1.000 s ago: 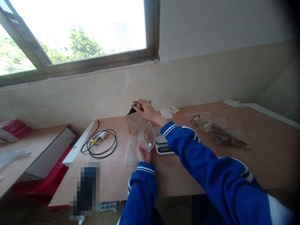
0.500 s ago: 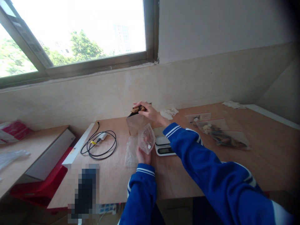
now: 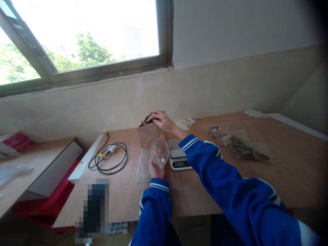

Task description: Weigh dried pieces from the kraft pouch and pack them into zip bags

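Note:
My left hand (image 3: 156,171) holds up a clear plastic zip bag (image 3: 159,147), its fingers wrapped round the back and its mouth tilted upward. Small pale contents show near the bottom of that bag. Above the open top of a brown paper bag (image 3: 149,135), my right hand (image 3: 162,120) has its fingers curled over a dark brown piece (image 3: 151,118), partly hidden, whose kind I cannot make out. A white digital kitchen scale (image 3: 180,165) sits just right of the zip bag, partly covered by my right sleeve. Another clear bag (image 3: 143,165) lies flat to the left.
Several filled zip bags (image 3: 241,145) with dried brown contents lie on the right of the table (image 3: 194,198). Crumpled white tissue (image 3: 188,122) rests by the wall. On the left are a coiled black cable (image 3: 109,172) and a blurred-out dark object (image 3: 94,208).
My right hand has risen slightly at the paper bag's mouth, and a darker piece now shows under its fingers instead of lighter brown pieces. My left hand has stayed nearly still.

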A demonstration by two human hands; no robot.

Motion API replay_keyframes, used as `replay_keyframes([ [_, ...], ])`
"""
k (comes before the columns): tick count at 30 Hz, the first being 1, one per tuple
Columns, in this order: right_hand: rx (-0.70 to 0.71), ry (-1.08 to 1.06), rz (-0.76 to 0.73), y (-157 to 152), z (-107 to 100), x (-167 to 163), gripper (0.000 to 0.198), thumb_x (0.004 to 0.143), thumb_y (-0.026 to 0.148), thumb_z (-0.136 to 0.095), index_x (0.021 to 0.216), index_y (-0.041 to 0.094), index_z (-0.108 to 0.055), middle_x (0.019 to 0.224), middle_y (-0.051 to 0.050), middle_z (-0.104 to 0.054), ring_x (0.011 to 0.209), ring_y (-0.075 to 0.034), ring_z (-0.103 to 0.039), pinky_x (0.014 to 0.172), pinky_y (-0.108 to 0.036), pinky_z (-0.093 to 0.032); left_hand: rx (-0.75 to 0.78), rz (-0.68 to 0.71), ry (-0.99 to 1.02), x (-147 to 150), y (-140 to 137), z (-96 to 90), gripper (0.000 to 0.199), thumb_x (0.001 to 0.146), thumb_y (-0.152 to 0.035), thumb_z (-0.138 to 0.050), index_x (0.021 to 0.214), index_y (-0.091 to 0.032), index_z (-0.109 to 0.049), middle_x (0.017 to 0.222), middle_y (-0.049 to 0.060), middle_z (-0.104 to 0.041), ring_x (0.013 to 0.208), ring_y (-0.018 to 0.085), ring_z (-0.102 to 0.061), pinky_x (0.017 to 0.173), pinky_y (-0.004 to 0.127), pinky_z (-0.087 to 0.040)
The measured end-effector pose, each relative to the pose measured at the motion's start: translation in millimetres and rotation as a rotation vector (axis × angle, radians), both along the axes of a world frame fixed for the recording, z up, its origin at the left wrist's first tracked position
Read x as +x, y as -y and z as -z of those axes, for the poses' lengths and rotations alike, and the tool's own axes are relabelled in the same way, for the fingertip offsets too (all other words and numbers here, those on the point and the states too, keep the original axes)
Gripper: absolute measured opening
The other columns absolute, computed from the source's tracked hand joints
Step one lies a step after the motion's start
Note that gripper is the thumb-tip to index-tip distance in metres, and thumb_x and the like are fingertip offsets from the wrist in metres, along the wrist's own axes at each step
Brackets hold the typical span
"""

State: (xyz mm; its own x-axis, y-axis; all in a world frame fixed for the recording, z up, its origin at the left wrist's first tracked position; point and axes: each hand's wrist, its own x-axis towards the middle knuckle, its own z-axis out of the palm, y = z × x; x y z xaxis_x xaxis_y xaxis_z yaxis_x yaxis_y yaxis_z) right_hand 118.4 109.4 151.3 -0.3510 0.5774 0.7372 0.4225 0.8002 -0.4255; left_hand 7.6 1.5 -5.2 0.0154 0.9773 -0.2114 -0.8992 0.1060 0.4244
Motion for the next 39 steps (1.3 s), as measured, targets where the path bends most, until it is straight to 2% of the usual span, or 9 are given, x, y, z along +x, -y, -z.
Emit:
replay_keyframes([
  [6, -0.025, -0.001, 0.216, -1.6, 0.9, -19.5, 0.029, 0.084, 0.048, -0.058, 0.078, 0.022, -0.069, 0.092, -0.005, -0.063, 0.095, -0.022, -0.054, 0.095, -0.04, -0.033, -0.091, -0.036, 0.023, 1.3, 0.9, -3.3, 0.025, 0.086, -0.021, -0.043, 0.074, -0.015, -0.064, 0.102, 0.011, -0.068, 0.095, 0.024, -0.064, 0.087, 0.042, -0.053],
  [10, -0.068, 0.057, 0.297, -3.7, 2.5, -29.0, 0.034, 0.079, 0.055, -0.061, 0.076, 0.023, -0.071, 0.093, -0.008, -0.062, 0.099, -0.027, -0.049, 0.094, -0.044, -0.034, -0.068, -0.045, 0.023, 0.7, -0.3, -1.1, 0.021, 0.084, -0.02, -0.046, 0.074, -0.015, -0.064, 0.104, 0.012, -0.067, 0.1, 0.024, -0.062, 0.088, 0.042, -0.052],
  [17, -0.133, 0.075, 0.218, -3.9, -3.8, -21.7, 0.022, 0.084, 0.037, -0.059, 0.074, 0.023, -0.072, 0.095, -0.007, -0.063, 0.1, -0.026, -0.052, 0.098, -0.046, -0.03, -0.127, -0.044, 0.007, 0.8, -1.0, -2.2, 0.024, 0.084, -0.021, -0.043, 0.075, -0.016, -0.064, 0.101, 0.011, -0.068, 0.097, 0.023, -0.064, 0.088, 0.041, -0.052],
  [22, -0.098, 0.047, 0.264, -2.7, -4.3, -23.2, 0.014, 0.082, 0.021, -0.056, 0.079, 0.02, -0.069, 0.093, -0.008, -0.06, 0.097, -0.025, -0.052, 0.096, -0.042, -0.034, -0.094, -0.04, 0.003, 0.4, -1.1, -2.3, 0.024, 0.084, -0.021, -0.044, 0.074, -0.016, -0.065, 0.101, 0.011, -0.069, 0.089, 0.021, -0.065, 0.086, 0.041, -0.053],
  [27, 0.001, 0.001, 0.272, 2.3, 1.9, -25.8, 0.029, 0.081, 0.007, -0.046, 0.082, 0.025, -0.069, 0.104, -0.005, -0.059, 0.101, -0.024, -0.05, 0.095, -0.043, -0.034, -0.128, -0.052, 0.022, 0.8, -0.5, -6.1, 0.028, 0.087, -0.019, -0.04, 0.072, -0.016, -0.064, 0.097, 0.01, -0.069, 0.09, 0.019, -0.065, 0.088, 0.038, -0.052],
  [29, 0.038, 0.022, 0.277, 9.2, 1.4, -23.9, 0.032, 0.082, 0.007, -0.045, 0.079, 0.027, -0.07, 0.111, -0.004, -0.058, 0.106, -0.026, -0.048, 0.097, -0.046, -0.03, -0.128, -0.046, 0.019, 1.2, 0.5, -8.3, 0.028, 0.087, -0.02, -0.04, 0.072, -0.016, -0.064, 0.096, 0.009, -0.069, 0.09, 0.019, -0.065, 0.09, 0.04, -0.051],
  [32, 0.053, -0.084, 0.315, 29.8, 0.9, -13.3, 0.03, 0.084, 0.011, -0.045, 0.091, 0.027, -0.069, 0.119, -0.006, -0.055, 0.11, -0.027, -0.047, 0.099, -0.048, -0.029, -0.094, -0.011, 0.02, 1.3, 2.6, -10.7, 0.025, 0.086, -0.021, -0.043, 0.076, -0.017, -0.065, 0.095, 0.009, -0.07, 0.094, 0.022, -0.064, 0.093, 0.045, -0.049],
  [36, -0.031, -0.345, 0.43, 74.0, 24.4, 14.4, 0.023, 0.089, 0.027, -0.042, 0.092, 0.026, -0.064, 0.105, -0.008, -0.059, 0.107, -0.027, -0.051, 0.1, -0.047, -0.033, -0.023, 0.132, 0.016, 0.7, 5.8, -11.3, 0.023, 0.084, -0.026, -0.047, 0.084, -0.016, -0.068, 0.101, 0.011, -0.069, 0.102, 0.026, -0.062, 0.098, 0.05, -0.044],
  [39, -0.292, -0.508, 0.5, 111.4, 62.1, 33.1, 0.028, 0.085, 0.046, -0.048, 0.102, 0.026, -0.06, 0.108, -0.011, -0.06, 0.104, -0.028, -0.054, 0.095, -0.046, -0.041, 0.033, 0.211, -0.011, 2.2, 8.0, -9.4, 0.025, 0.083, -0.026, -0.048, 0.089, -0.014, -0.069, 0.098, 0.012, -0.07, 0.102, 0.028, -0.062, 0.099, 0.048, -0.044],
])
